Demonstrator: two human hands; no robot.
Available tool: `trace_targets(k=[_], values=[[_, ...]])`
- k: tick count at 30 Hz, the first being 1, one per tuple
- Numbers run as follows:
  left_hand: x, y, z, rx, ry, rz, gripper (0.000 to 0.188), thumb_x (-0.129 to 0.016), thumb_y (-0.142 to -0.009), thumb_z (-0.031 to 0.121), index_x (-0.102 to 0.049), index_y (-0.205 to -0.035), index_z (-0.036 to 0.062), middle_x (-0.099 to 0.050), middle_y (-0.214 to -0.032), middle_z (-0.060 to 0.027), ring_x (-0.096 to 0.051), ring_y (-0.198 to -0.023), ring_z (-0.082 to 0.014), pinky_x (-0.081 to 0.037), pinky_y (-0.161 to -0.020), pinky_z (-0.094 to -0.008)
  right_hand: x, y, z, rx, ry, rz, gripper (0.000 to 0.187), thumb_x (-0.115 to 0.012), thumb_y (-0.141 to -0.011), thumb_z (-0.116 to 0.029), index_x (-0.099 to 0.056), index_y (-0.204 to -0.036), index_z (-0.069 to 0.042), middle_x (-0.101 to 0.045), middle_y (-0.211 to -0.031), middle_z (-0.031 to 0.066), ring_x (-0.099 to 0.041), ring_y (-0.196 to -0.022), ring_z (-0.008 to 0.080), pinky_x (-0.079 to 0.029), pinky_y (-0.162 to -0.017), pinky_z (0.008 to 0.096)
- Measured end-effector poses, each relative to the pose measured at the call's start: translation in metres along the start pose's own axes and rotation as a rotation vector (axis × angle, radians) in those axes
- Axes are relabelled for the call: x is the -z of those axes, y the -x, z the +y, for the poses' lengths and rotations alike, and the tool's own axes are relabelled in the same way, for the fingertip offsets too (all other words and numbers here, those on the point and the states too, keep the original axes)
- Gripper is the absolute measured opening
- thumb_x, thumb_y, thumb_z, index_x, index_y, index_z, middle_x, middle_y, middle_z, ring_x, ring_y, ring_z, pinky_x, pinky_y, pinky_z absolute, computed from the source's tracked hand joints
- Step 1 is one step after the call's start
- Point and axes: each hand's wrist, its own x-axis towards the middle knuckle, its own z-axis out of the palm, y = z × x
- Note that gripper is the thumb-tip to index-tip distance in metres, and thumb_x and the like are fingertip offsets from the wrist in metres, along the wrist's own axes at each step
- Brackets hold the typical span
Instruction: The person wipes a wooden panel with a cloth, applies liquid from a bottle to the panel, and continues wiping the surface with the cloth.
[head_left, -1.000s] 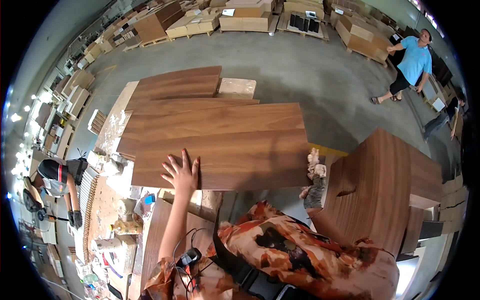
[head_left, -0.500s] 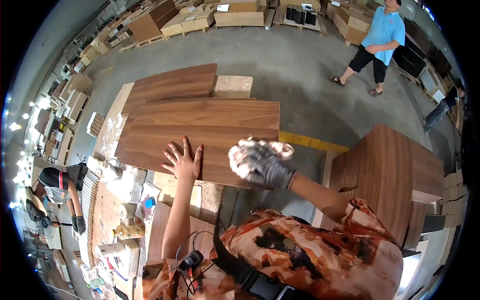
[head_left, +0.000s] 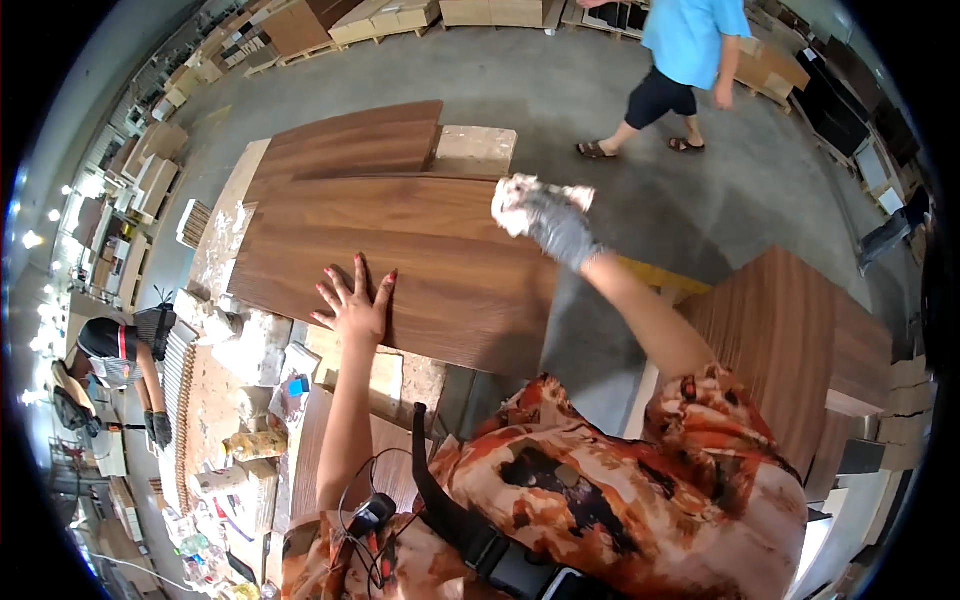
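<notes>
A brown wood-grain panel (head_left: 440,275) lies flat across the work table in front of me. My left hand (head_left: 357,305) is bare and rests on its near left part, fingers spread wide. In a grey glove, my right hand (head_left: 560,226) grips a crumpled whitish cloth (head_left: 521,203) at the panel's far right corner. The cloth covers that corner and sticks out past the glove. Behind this panel, a second wood-grain panel (head_left: 350,142) lies partly beneath it.
A stack of brown panels (head_left: 765,330) stands at my right. On the left, the cluttered table holds a yellowish bottle (head_left: 255,446) and a small blue object (head_left: 298,386). A person in a light blue shirt (head_left: 690,45) walks beyond the table; another person (head_left: 115,350) bends over slats at far left.
My right hand has moved the cloth from the panel's near right part to its far right corner. My left hand stays on the panel. The blue-shirted person has stepped leftward and closer.
</notes>
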Motion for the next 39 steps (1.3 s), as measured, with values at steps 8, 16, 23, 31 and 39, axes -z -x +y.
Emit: trace_targets(k=[8, 16, 23, 31, 39], values=[[-0.004, -0.035, -0.031, 0.01, -0.031, -0.02, 0.087, -0.031, -0.088, 0.086, -0.015, -0.162, 0.0419, -0.005, -0.17, -0.0177, -0.003, -0.155, -0.0453, -0.005, -0.114, -0.0761, -0.012, 0.063, -0.18, -0.002, -0.087, -0.286, 0.024, -0.057, -0.1, -0.021, -0.069, -0.117, -0.008, -0.068, -0.119, 0.0057, -0.062, -0.113, 0.021, -0.049, -0.1, 0.0377], [-0.009, -0.078, -0.078, 0.01, 0.018, -0.038, 0.087, -0.03, -0.088, 0.087, -0.016, -0.162, 0.0422, -0.005, -0.17, -0.0177, -0.001, -0.156, -0.0438, -0.004, -0.114, -0.0768, 0.075, 0.091, 0.002, -0.525, -0.71, 0.339, 0.031, -0.063, -0.098, -0.009, -0.064, -0.128, -0.006, -0.068, -0.121, 0.006, -0.065, -0.108, 0.0174, -0.052, -0.098, 0.0353], [-0.015, -0.083, -0.077, 0.009, 0.029, -0.05, 0.088, -0.027, -0.09, 0.086, -0.013, -0.163, 0.0391, -0.004, -0.17, -0.0191, 0.001, -0.156, -0.0445, -0.002, -0.115, -0.0755, 0.081, 0.11, -0.02, -0.975, -1.142, 0.639, 0.034, -0.062, -0.095, -0.001, -0.06, -0.129, -0.004, -0.066, -0.124, 0.0059, -0.06, -0.115, 0.0165, -0.047, -0.105, 0.034], [-0.04, 0.002, 0.034, -0.327, 0.039, 0.091, 0.079, -0.03, -0.101, 0.069, -0.018, -0.164, 0.0215, -0.01, -0.17, -0.0141, -0.006, -0.156, -0.0387, -0.003, -0.121, -0.0633, 0.015, -0.01, -0.061, -0.654, -1.058, 0.646, 0.042, -0.066, -0.099, -0.021, -0.056, -0.134, 0.0, -0.063, -0.127, 0.0053, -0.058, -0.112, 0.0126, -0.047, -0.101, 0.0271], [-0.06, 0.014, 0.027, -0.39, 0.407, 0.111, 0.064, -0.029, -0.108, 0.055, -0.029, -0.161, 0.0202, -0.027, -0.167, -0.0047, -0.014, -0.157, -0.0305, -0.001, -0.123, -0.0555, -0.071, -0.027, -0.097, -0.013, 0.034, 0.152, 0.029, -0.065, -0.082, -0.029, -0.063, -0.105, -0.012, -0.061, -0.113, 0.0126, -0.058, -0.107, 0.0335, -0.046, -0.095, 0.0548]])
